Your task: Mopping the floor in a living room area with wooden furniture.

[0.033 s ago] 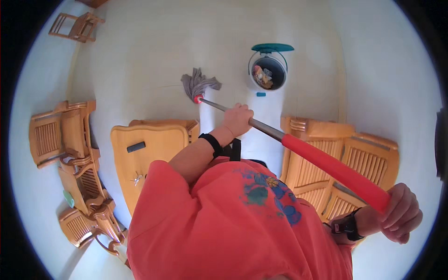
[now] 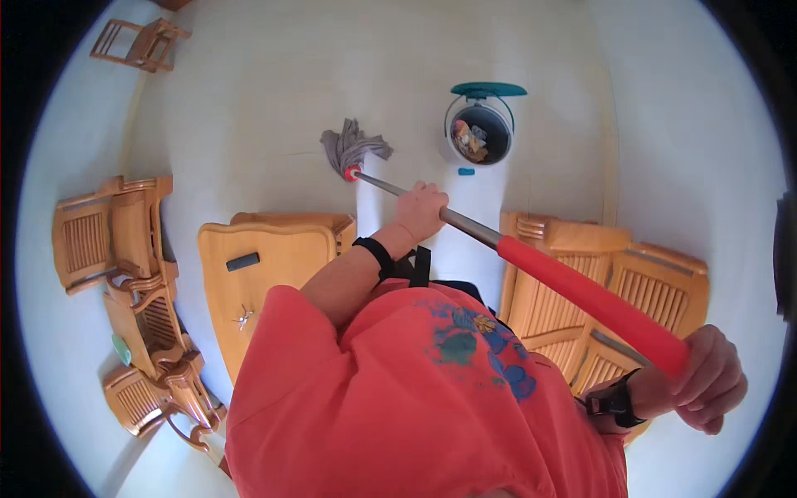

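A mop (image 2: 581, 295) slants across in front of me, its grey cloth head (image 2: 353, 148) spread on the floor ahead. My left hand (image 2: 421, 207) wraps round the metal part of its handle, well below the red grip sleeve. At the right, my right hand (image 2: 708, 379) closes over the top end of that sleeve, and its palm side is hidden. To the right of the mop head stands a round bin (image 2: 508, 149), its teal lid tipped back and crumpled waste inside.
A small blue piece (image 2: 466, 172) lies by the bin. On my left is a wooden table (image 2: 217, 282) with a dark remote-like block (image 2: 243, 261) on it. Slatted wooden chairs (image 2: 573, 278) stand at my right, more wooden seats (image 2: 137, 232) at far left, and a small chair (image 2: 149, 46) beyond.
Both hands and the mop handle have shifted very slightly left in the picture. The bin appears a little lower and farther right. Both hands keep their hold.
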Available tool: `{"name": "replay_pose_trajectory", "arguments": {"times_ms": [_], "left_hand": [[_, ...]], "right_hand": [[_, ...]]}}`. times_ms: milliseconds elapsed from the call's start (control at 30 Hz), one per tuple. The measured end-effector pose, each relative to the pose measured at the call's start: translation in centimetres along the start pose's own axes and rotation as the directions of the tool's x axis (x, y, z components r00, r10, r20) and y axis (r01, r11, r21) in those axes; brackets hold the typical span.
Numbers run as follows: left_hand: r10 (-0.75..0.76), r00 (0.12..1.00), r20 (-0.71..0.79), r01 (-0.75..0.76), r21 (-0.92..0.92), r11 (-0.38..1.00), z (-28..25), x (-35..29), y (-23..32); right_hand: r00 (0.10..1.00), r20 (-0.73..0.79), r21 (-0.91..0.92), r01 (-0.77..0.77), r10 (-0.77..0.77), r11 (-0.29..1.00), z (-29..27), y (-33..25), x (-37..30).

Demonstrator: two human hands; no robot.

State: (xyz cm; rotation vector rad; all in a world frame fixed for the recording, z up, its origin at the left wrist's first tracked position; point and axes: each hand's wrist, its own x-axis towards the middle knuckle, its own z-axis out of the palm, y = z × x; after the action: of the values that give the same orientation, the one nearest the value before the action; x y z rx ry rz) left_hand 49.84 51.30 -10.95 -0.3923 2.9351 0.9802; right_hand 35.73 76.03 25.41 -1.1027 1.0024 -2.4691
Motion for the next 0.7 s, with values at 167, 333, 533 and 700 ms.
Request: {"name": "replay_pose_trajectory", "arguments": {"times_ms": [167, 333, 533, 700], "left_hand": [[-0.199, 0.968, -0.154, 0.199, -0.014, 0.980, 0.0, 4.6, -3.5], [-0.196, 0.979, -0.050, 0.199, 0.071, 0.977, -2.4, 8.4, -0.7], [-0.321, 0.945, -0.054, 0.326, 0.149, 0.934, -5.5, 12.6, 2.5], [-0.639, 0.761, 0.114, 0.635, 0.068, 0.769, -0.2, 12.2, -5.8]], "right_hand": [[0.979, 0.201, 0.126, -0.060, 0.034, 0.990, -5.5, 5.1, 4.3], [0.951, 0.278, 0.099, -0.165, 0.131, 0.981, -12.9, 4.9, 10.0], [0.853, 0.514, 0.384, -0.323, 0.090, 0.865, -20.1, 7.6, 21.0], [0.839, 0.337, 0.014, -0.459, 0.428, 0.888, -17.9, 19.2, 20.8]]}}
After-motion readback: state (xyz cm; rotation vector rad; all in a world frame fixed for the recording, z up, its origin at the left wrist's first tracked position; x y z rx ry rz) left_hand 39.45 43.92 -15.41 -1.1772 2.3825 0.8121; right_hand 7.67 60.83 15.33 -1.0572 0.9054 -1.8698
